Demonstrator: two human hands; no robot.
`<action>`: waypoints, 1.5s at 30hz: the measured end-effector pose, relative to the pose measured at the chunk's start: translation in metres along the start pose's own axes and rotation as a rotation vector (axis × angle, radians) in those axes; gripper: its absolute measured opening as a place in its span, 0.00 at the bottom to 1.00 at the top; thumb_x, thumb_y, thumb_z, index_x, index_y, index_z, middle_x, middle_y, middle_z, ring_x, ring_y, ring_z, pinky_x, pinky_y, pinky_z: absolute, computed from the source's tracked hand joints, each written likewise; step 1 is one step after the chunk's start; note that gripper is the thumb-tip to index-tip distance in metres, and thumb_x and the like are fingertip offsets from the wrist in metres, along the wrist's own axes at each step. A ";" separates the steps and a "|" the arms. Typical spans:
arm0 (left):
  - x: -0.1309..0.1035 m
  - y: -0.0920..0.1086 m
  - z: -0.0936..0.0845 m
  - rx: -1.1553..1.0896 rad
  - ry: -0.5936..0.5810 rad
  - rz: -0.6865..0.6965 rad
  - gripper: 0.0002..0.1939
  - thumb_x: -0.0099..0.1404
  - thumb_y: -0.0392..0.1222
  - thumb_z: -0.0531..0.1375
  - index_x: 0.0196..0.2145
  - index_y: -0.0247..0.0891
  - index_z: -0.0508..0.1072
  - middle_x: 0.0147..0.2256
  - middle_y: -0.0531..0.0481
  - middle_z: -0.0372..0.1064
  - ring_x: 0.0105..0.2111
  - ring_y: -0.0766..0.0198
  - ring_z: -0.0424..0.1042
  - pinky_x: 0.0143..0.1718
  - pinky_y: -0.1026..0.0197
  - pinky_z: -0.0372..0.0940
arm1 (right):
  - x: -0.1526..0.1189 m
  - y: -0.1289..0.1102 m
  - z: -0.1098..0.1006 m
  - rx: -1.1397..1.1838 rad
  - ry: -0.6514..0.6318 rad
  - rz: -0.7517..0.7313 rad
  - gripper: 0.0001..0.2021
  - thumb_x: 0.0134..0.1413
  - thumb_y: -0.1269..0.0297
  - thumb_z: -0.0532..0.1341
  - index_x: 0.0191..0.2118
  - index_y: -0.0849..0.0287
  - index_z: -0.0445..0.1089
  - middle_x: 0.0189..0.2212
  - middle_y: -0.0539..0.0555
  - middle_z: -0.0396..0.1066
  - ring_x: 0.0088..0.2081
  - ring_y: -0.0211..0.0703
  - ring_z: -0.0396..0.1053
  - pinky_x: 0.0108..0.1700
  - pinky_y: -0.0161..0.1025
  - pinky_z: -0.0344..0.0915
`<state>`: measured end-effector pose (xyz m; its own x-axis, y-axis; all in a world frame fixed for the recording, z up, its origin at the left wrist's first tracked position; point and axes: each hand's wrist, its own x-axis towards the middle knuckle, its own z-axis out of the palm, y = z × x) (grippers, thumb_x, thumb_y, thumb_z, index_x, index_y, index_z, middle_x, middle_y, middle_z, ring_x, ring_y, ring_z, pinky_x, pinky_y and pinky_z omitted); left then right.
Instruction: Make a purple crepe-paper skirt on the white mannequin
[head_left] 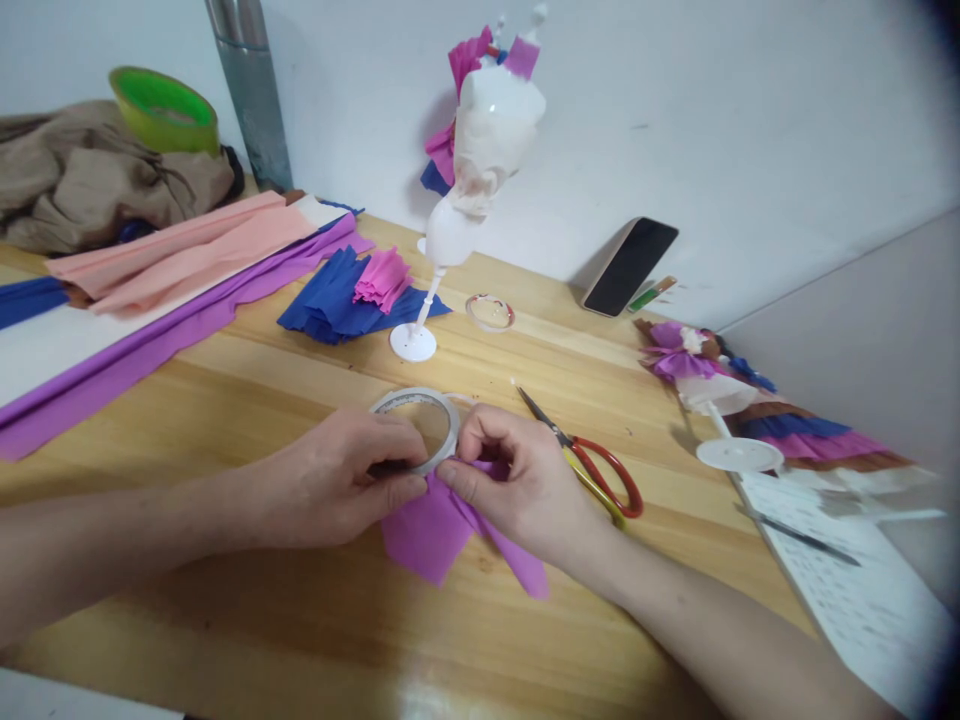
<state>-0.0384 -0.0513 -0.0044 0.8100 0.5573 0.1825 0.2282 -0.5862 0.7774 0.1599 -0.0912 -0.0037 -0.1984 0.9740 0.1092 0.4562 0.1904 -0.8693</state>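
Observation:
A piece of purple crepe paper hangs folded between my two hands, over the near part of the table. My left hand pinches its upper left edge, fingers curled. With thumb and forefinger pressed together, my right hand grips the same paper close by; the fingertips of both hands nearly meet. A roll of white tape lies just behind the fingers, partly covered by my left hand. Right of my right hand rest scissors with red and yellow handles, blades pointing away.
A white mannequin stand rises behind the hands. Blue crepe paper and a pink bundle lie to its left. A phone leans on the wall. At right are a dressed doll stand and a written sheet with a pen.

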 end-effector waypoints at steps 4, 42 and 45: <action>0.002 0.001 -0.004 -0.170 -0.017 -0.136 0.14 0.68 0.45 0.53 0.27 0.36 0.67 0.25 0.55 0.62 0.26 0.68 0.62 0.26 0.66 0.57 | 0.003 -0.001 -0.010 0.040 -0.061 0.044 0.14 0.48 0.62 0.64 0.21 0.57 0.57 0.19 0.45 0.57 0.23 0.33 0.54 0.24 0.32 0.52; 0.001 -0.006 -0.001 -0.075 -0.058 -0.079 0.12 0.68 0.43 0.54 0.29 0.35 0.68 0.24 0.55 0.61 0.25 0.69 0.60 0.25 0.66 0.54 | -0.005 -0.011 -0.004 -0.369 0.044 -0.129 0.15 0.45 0.68 0.64 0.21 0.56 0.54 0.19 0.44 0.57 0.21 0.32 0.54 0.25 0.32 0.51; 0.001 -0.003 -0.001 -0.040 -0.044 0.010 0.11 0.67 0.39 0.54 0.27 0.35 0.67 0.23 0.55 0.59 0.24 0.69 0.58 0.25 0.65 0.53 | -0.005 -0.011 -0.003 -0.376 0.036 -0.136 0.17 0.44 0.69 0.64 0.21 0.56 0.51 0.18 0.44 0.55 0.22 0.33 0.54 0.25 0.33 0.50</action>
<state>-0.0389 -0.0484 -0.0058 0.8353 0.5248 0.1640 0.1995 -0.5672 0.7991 0.1583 -0.0975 0.0067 -0.2516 0.9392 0.2337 0.7149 0.3431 -0.6092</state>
